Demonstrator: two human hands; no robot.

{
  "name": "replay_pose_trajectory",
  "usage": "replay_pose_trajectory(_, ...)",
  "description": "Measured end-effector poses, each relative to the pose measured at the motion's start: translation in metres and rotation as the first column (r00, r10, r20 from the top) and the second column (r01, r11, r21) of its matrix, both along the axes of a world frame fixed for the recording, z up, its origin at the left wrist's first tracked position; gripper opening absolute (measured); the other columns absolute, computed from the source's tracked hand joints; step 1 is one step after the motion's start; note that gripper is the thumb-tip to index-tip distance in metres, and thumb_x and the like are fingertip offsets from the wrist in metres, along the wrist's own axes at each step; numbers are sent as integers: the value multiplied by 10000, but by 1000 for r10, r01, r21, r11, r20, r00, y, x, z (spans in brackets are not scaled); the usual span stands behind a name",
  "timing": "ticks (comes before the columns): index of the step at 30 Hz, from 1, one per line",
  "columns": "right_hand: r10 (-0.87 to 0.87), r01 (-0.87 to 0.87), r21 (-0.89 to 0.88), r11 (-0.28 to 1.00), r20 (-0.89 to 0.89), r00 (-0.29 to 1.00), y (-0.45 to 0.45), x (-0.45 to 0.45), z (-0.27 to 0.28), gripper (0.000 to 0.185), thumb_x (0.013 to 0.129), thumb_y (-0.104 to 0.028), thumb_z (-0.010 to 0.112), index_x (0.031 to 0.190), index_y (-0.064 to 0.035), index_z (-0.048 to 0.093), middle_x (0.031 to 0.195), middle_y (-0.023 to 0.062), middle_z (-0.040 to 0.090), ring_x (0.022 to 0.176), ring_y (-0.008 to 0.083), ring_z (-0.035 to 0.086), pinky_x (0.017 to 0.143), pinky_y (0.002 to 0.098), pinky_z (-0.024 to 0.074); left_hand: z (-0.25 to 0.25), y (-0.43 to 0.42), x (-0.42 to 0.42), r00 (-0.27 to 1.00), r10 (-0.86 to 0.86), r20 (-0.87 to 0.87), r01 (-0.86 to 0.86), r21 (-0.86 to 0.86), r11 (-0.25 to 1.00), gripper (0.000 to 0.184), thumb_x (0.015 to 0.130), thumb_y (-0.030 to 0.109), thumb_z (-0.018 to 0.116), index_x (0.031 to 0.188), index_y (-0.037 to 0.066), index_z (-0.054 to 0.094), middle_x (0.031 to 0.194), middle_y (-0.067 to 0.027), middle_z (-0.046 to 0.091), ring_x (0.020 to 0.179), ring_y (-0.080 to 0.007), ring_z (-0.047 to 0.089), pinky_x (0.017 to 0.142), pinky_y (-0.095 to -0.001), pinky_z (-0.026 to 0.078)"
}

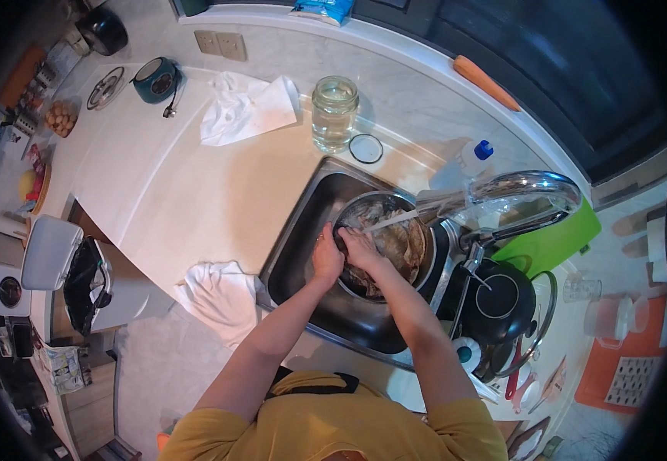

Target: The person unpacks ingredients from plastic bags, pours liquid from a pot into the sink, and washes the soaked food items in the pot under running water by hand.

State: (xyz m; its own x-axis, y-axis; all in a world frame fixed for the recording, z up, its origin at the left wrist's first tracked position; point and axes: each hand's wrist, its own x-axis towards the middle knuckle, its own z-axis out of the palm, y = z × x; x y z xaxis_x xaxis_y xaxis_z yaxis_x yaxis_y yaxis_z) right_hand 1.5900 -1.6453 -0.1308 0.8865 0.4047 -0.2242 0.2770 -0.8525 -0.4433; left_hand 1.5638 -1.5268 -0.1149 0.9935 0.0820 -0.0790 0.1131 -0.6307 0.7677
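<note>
Food: the pieces [404,244] were brown and tan with grey, paler patches toward the top; looked wet, irregular, folded and crumpled, heaped together; exact kind was too unclear to name.
Food location: sat inside a round metal bowl [431,265], which stood in the sink [291,269] toward its right side.
Water: a thin stream [391,220] ran from the tap [537,184] down into the bowl, landing just beside the right hand.
Left hand: the left hand [327,257] was at the bowl's left edge, fingers bent and partly hidden; couldn't tell if it gripped the rim or a piece.
Right hand: the right hand [359,247] reached over the left part of the bowl, near the left one; fingertips hidden, so couldn't tell how tight the grip was or on what.
Behind sink: glass jar [334,119] of clear liquid stood upright, round lid [366,149] lay just beside it.
Right of sink: black pan [494,296] lay near a green board [560,238], which leaned tilted.
Left of sink: white cloth [222,300] hung over the counter edge.
</note>
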Motion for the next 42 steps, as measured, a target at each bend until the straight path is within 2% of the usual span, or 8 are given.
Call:
replay_pose_trajectory(5,36,-26,-70,997,154,987,4,2,-5,452,689,-118,624,1113,-66,476,1130,124,537,1088,310,490,868,449,412,-8,0,1,999,-2,33,3,-17,1000,500,758,-26,474,1242,18,359,1133,-251,510,1023,-406,512,847,-443,427)
replay_pose_trajectory(8,48,-48,-267,962,-8,999,11,0,6,380,714,-144,598,1075,-61,512,1121,158,525,1023,294,543,815,438,455,-12,1,1,997,30,74,-25,-70,997,470,760,-12,487,1216,30,378,1103,-236,530,995,-400,525,825,-464,429)
replay_pose_trajectory(14,-93,166,-362,917,212,973,7,-36,-5,303,741,-96,574,1034,-74,497,1137,189,456,798,311,619,637,377,517,-15,2,-6,999,34,14,-33,-89,995,468,783,-26,457,1241,10,363,1128,-262,516,996,-419,522,842,-465,423)
replay_pose_trajectory(20,-122,167,-206,964,216,969,0,-25,-22,326,715,-42,574,1035,-60,520,1077,175,458,848,318,577,698,405,492,-11,3,0,997,29,76,-26,-44,999,462,786,-26,454,1237,12,361,1102,-267,526,978,-423,528,823,-471,431)
replay_pose_trajectory(25,-256,168,391,905,184,949,-36,-67,6,347,724,-86,608,1067,-65,560,1057,158,508,857,371,562,734,434,471,-15,1,-2,997,28,66,-28,-2,1000,451,767,-43,453,1211,1,382,1077,-259,536,960,-415,534,826,-453,432)
replay_pose_trajectory(28,-250,229,170,958,113,962,-55,-81,3,318,725,-85,608,1042,-81,585,1019,169,542,834,374,574,736,439,472,-23,-1,-2,974,33,222,-31,-12,999,493,708,-65,468,1191,-13,381,1034,-255,550,956,-409,532,829,-455,426)
replay_pose_trajectory(35,-92,111,-149,983,127,988,-18,-66,8,404,724,-54,575,1124,-83,531,951,190,574,762,358,607,664,441,497,-20,-1,0,995,41,87,-38,-37,999,496,709,-73,457,1195,-1,382,1064,-242,536,949,-406,535,827,-451,427)
replay_pose_trajectory(42,4,35,-211,977,181,983,-18,-53,-22,406,750,-79,533,1153,-32,512,1042,172,553,815,317,619,660,402,511,-23,-1,-1,982,32,184,-30,-14,999,492,721,-57,467,1203,3,387,1065,-248,536,993,-402,524,842,-448,426)
